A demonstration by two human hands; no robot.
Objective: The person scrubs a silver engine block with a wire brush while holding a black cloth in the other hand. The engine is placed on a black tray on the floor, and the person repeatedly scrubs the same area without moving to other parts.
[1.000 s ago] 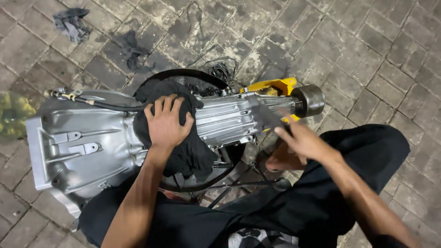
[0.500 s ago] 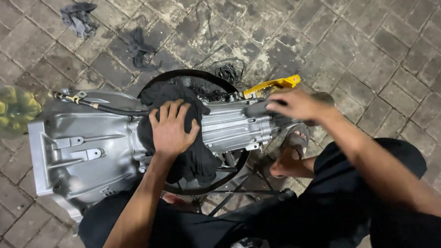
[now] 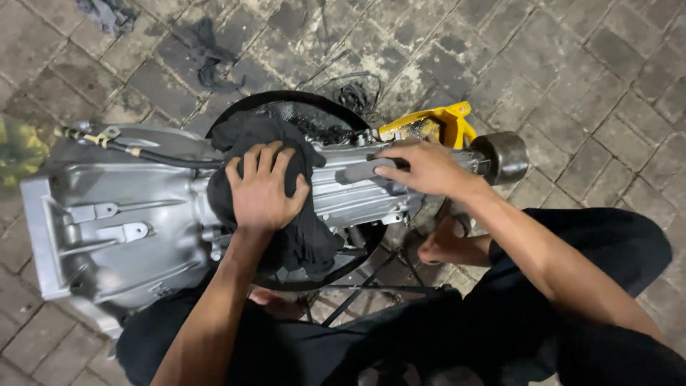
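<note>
A silver metal gearbox housing (image 3: 121, 207) lies on its side across a black round pan (image 3: 300, 107) on the paving. A black cloth (image 3: 307, 236) is draped over its middle. My left hand (image 3: 263, 189) lies flat on that cloth, fingers spread. My right hand (image 3: 426, 168) presses a small grey pad (image 3: 361, 171) against the ribbed tail section (image 3: 350, 200) of the housing. A round metal flange (image 3: 504, 156) ends the tail at the right.
A yellow part (image 3: 439, 121) sits behind the tail. Dark rags (image 3: 204, 50) and a tangle of wire (image 3: 350, 93) lie on the grey paving bricks. My bare foot (image 3: 446, 246) and black-trousered legs (image 3: 572, 250) are below the housing. A black cable (image 3: 164, 159) runs over its top.
My right hand swept from below the tail up over it and now sits further left on the ribbed section with the grey pad. My left hand stayed on the cloth.
</note>
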